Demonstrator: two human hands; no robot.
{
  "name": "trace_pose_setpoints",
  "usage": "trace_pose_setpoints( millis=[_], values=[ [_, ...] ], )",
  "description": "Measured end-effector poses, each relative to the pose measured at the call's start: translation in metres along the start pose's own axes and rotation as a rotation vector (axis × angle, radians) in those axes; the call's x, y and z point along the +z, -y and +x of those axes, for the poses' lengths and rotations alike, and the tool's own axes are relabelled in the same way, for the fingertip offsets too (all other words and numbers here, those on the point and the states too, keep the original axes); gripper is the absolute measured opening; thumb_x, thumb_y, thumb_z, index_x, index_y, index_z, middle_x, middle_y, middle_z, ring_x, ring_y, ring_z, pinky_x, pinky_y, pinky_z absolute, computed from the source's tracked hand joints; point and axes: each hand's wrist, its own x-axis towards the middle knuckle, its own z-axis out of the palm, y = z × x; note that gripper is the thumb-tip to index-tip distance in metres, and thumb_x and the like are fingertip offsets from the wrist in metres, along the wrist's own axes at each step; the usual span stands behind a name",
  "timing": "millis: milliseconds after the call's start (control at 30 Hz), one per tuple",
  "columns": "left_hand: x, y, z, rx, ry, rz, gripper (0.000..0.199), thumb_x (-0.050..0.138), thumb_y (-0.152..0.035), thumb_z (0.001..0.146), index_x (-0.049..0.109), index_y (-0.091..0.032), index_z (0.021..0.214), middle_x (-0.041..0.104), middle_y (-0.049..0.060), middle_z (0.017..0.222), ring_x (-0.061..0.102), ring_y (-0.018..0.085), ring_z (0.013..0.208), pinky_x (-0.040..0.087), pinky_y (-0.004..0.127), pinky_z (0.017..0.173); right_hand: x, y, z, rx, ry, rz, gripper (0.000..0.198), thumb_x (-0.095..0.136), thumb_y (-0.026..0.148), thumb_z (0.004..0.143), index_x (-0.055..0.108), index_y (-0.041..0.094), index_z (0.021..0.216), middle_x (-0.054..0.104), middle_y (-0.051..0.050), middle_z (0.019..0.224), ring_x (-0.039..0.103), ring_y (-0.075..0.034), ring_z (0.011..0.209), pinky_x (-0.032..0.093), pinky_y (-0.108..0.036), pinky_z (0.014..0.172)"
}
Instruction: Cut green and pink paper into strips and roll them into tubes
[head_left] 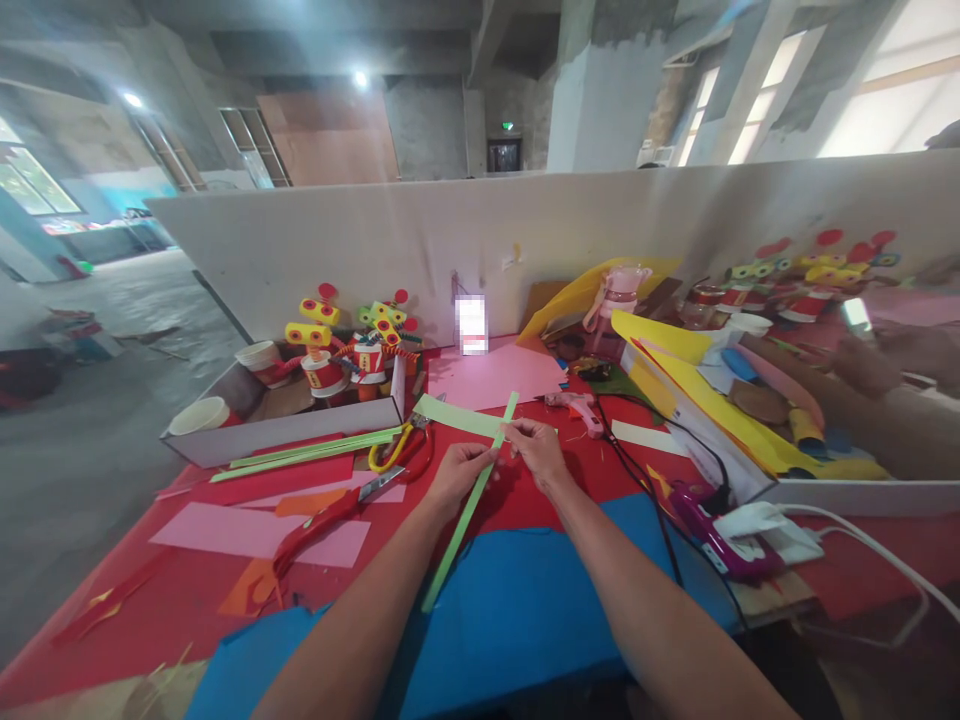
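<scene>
Both hands pinch a long, narrow green paper strip (466, 520) that slants from upper right to lower left over the blue sheet (517, 590). My left hand (459, 472) grips it a little below its upper end. Just to the right, my right hand (537, 448) holds it closer to that end, thumb and fingers together. A wider pale green paper piece (454, 414) lies behind the strip, partly hidden by it and the fingers. Left of my hands are yellow-handled scissors (391, 448) and red-handled scissors (322, 522).
At left, a box (285, 440) holds paper-cup figures (324, 372). Pink sheets (495, 375) lie at the back. A pink glue gun (581, 408), black cords and a purple power strip (720, 530) are at right, beside a box of yellow paper (690, 400).
</scene>
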Motion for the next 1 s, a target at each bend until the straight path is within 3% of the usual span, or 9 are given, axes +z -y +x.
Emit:
trace_pose_setpoints(
  millis=[33, 133, 200, 533, 633, 733, 833, 900, 1000],
  values=[
    [0.0, 0.0, 0.0, -0.011, -0.001, -0.009, 0.037, 0.074, -0.049, 0.066, 0.069, -0.012, 0.067, 0.061, 0.003, 0.051, 0.045, 0.007, 0.04, 0.029, 0.02, 0.042, -0.001, 0.0, 0.0, 0.019, 0.004, 0.013, 0.034, 0.07, 0.05, 0.068, 0.065, 0.017, 0.064, 0.049, 0.005, 0.044, 0.043, -0.009, 0.042, 0.032, -0.023, 0.047],
    [0.0, -0.002, -0.001, -0.02, -0.02, -0.065, 0.037, 0.076, -0.048, 0.061, 0.068, -0.012, 0.065, 0.059, 0.002, 0.05, 0.044, 0.007, 0.038, 0.029, 0.02, 0.04, -0.002, 0.002, -0.002, 0.089, 0.216, 0.04, 0.036, 0.071, 0.051, 0.067, 0.067, 0.016, 0.065, 0.055, 0.003, 0.048, 0.046, -0.009, 0.044, 0.033, -0.022, 0.048],
    [-0.001, -0.003, -0.001, -0.031, -0.009, -0.089, 0.036, 0.077, -0.047, 0.06, 0.068, -0.012, 0.064, 0.059, 0.001, 0.049, 0.043, 0.007, 0.037, 0.028, 0.02, 0.04, -0.002, 0.003, -0.003, 0.093, 0.283, 0.027, 0.035, 0.072, 0.05, 0.066, 0.067, 0.015, 0.063, 0.057, 0.002, 0.05, 0.046, -0.009, 0.045, 0.034, -0.022, 0.048],
    [0.001, -0.015, -0.015, -0.079, 0.164, -0.033, 0.031, 0.076, -0.043, 0.063, 0.07, -0.013, 0.062, 0.061, 0.005, 0.049, 0.047, 0.008, 0.041, 0.031, 0.021, 0.043, -0.025, 0.007, 0.019, 0.064, -0.027, 0.086, 0.04, 0.079, 0.052, 0.054, 0.058, 0.018, 0.057, 0.045, 0.006, 0.044, 0.04, -0.008, 0.042, 0.032, -0.023, 0.044],
    [0.0, -0.013, -0.016, -0.102, 0.209, -0.039, 0.032, 0.077, -0.043, 0.064, 0.071, -0.011, 0.064, 0.062, 0.005, 0.051, 0.049, 0.009, 0.042, 0.033, 0.021, 0.044, -0.036, 0.003, 0.027, 0.025, -0.205, 0.11, 0.042, 0.078, 0.055, 0.055, 0.056, 0.019, 0.057, 0.044, 0.006, 0.046, 0.038, -0.007, 0.042, 0.031, -0.023, 0.043],
    [-0.001, -0.009, -0.013, -0.112, 0.138, -0.118, 0.033, 0.078, -0.043, 0.063, 0.071, -0.012, 0.066, 0.061, 0.004, 0.051, 0.05, 0.009, 0.043, 0.036, 0.021, 0.045, -0.039, 0.0, 0.028, 0.018, -0.303, 0.179, 0.044, 0.075, 0.059, 0.056, 0.059, 0.019, 0.063, 0.047, 0.005, 0.051, 0.039, -0.008, 0.045, 0.034, -0.022, 0.044],
    [0.0, -0.005, -0.008, -0.082, -0.001, -0.185, 0.035, 0.079, -0.045, 0.061, 0.071, -0.012, 0.069, 0.061, 0.003, 0.052, 0.05, 0.008, 0.042, 0.036, 0.021, 0.044, -0.029, 0.001, 0.017, 0.091, -0.011, 0.151, 0.048, 0.067, 0.065, 0.065, 0.064, 0.017, 0.067, 0.054, 0.002, 0.057, 0.042, -0.007, 0.045, 0.035, -0.022, 0.045],
    [0.001, -0.003, -0.007, -0.069, -0.018, -0.179, 0.036, 0.08, -0.046, 0.059, 0.07, -0.012, 0.07, 0.062, 0.003, 0.054, 0.05, 0.008, 0.043, 0.035, 0.021, 0.044, -0.017, 0.003, 0.007, 0.102, 0.222, 0.047, 0.046, 0.067, 0.062, 0.068, 0.064, 0.016, 0.065, 0.056, 0.001, 0.054, 0.045, -0.008, 0.045, 0.036, -0.023, 0.046],
    [0.001, -0.003, -0.006, -0.051, 0.007, -0.142, 0.037, 0.079, -0.047, 0.06, 0.071, -0.011, 0.07, 0.063, 0.004, 0.054, 0.049, 0.008, 0.043, 0.031, 0.02, 0.043, -0.002, 0.005, -0.004, 0.049, 0.301, -0.041, 0.039, 0.071, 0.055, 0.067, 0.062, 0.017, 0.061, 0.058, 0.002, 0.051, 0.049, -0.01, 0.046, 0.037, -0.023, 0.048]
  ],
)
